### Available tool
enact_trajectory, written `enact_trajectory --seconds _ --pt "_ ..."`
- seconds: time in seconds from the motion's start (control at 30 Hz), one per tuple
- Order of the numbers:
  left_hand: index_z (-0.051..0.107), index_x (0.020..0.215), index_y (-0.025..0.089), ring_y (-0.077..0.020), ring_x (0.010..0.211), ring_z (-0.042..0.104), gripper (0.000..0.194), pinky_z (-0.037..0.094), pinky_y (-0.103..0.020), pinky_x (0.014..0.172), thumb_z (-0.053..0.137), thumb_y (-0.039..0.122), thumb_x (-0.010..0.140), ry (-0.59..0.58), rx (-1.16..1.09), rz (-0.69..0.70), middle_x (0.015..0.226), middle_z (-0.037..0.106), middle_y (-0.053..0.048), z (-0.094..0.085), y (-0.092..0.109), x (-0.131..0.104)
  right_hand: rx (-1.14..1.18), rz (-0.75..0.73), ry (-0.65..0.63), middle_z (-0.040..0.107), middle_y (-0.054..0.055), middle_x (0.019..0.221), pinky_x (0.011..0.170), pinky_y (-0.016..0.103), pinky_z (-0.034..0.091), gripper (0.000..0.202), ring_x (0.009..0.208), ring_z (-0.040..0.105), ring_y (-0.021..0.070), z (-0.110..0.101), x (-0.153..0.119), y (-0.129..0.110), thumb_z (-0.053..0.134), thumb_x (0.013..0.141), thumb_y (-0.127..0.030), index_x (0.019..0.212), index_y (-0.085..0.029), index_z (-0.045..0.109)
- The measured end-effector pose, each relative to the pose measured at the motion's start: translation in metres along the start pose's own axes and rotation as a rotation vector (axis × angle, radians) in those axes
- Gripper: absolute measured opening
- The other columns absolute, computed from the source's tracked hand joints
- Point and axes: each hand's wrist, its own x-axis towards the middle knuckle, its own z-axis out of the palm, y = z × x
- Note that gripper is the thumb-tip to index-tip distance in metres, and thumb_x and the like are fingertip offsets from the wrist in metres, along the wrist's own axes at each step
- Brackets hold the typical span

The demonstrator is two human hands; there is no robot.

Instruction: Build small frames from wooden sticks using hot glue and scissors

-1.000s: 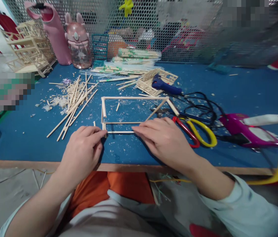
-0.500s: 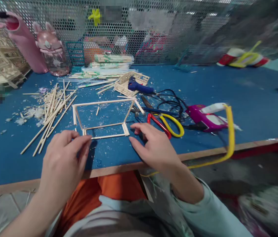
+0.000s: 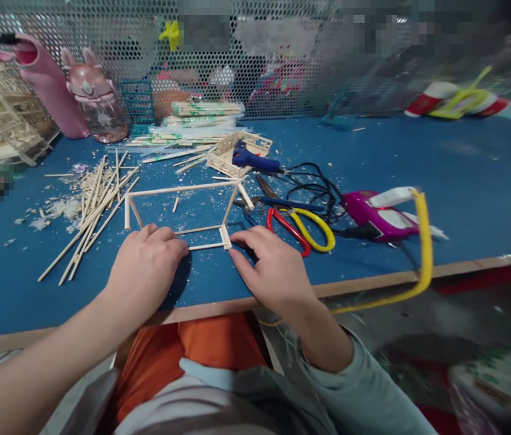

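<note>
Here, the stick frame [image 3: 183, 188] sits on the blue table [image 3: 373, 163] in front of the person, between and just beyond the two hands. It is slim, pale wood, roughly rectangular, with short pieces jutting at its corners. The left hand [image 3: 147, 266] covers the near left corner, fingers bunched at the near bar; whether they pinch it cannot be told. The right hand [image 3: 271, 266] has thumb and forefinger narrowly parted beside the near right corner. Green print on the plastic-wrapped stick packs [image 3: 205, 110] is too small to read. Loose round sticks [image 3: 96, 223] cross beside crumbly white scraps [image 3: 65, 208]. Scissors [image 3: 314, 229] with smooth looped handles, one red and one yellow, lie near a glossy purple tool [image 3: 368, 214]. Behind stands a perforated metal panel [image 3: 282, 78], round-holed and grey.
</note>
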Motion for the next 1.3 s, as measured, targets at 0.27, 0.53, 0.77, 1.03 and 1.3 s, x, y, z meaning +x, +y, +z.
enact_trajectory --seconds 0.27,0.53,0.77,1.03,1.3 --pt "0.071 0.085 0.024 -0.023 0.074 0.053 0.022 0.039 -0.034 0.066 0.05 0.02 0.087 0.019 0.017 -0.006 0.078 0.065 -0.004 0.001 0.0 0.002 0.028 0.012 -0.002 0.066 0.005 0.089 0.067 0.026 0.043 0.016 0.083 0.063 0.0179 -0.001 0.0 0.001 0.053 0.085 -0.026 0.092 -0.02 0.065" --pt "0.072 0.083 0.025 -0.0229 0.071 0.051 0.025 0.037 -0.034 0.064 0.048 0.018 0.087 0.036 0.05 -0.001 0.073 0.064 -0.004 0.0 0.002 0.001 0.047 0.027 -0.001 0.067 0.005 0.09 0.068 0.026 0.043 0.015 0.083 0.063 0.0173 -0.001 0.0 0.0 0.054 0.085 -0.026 0.091 -0.02 0.066" --pt "0.072 0.082 0.027 -0.0239 0.075 0.052 0.024 0.037 -0.035 0.064 0.049 0.02 0.086 0.066 0.058 -0.043 0.078 0.065 -0.004 0.002 0.003 -0.001 0.057 0.027 -0.009 0.066 0.005 0.09 0.067 0.026 0.043 0.016 0.082 0.062 0.017 -0.002 0.0 -0.001 0.053 0.085 -0.026 0.091 -0.02 0.066" --pt "0.064 0.111 0.022 -0.0235 0.081 0.055 0.029 0.044 -0.037 0.071 0.046 0.025 0.088 0.124 0.003 -0.096 0.093 0.064 -0.009 -0.005 0.008 -0.014 0.042 0.022 -0.01 0.066 0.005 0.09 0.066 0.026 0.043 0.016 0.082 0.062 0.0172 -0.001 0.001 0.0 0.053 0.085 -0.026 0.091 -0.019 0.066" --pt "0.065 0.104 0.02 -0.0206 0.088 0.06 0.026 0.049 -0.032 0.078 0.045 0.027 0.088 0.283 -0.172 -0.457 0.094 0.066 -0.007 0.0 -0.02 -0.071 0.014 -0.077 0.021 0.067 0.005 0.088 0.062 0.027 0.044 0.024 0.077 0.062 0.0175 0.0 0.001 0.005 0.049 0.086 -0.027 0.105 -0.021 0.065"
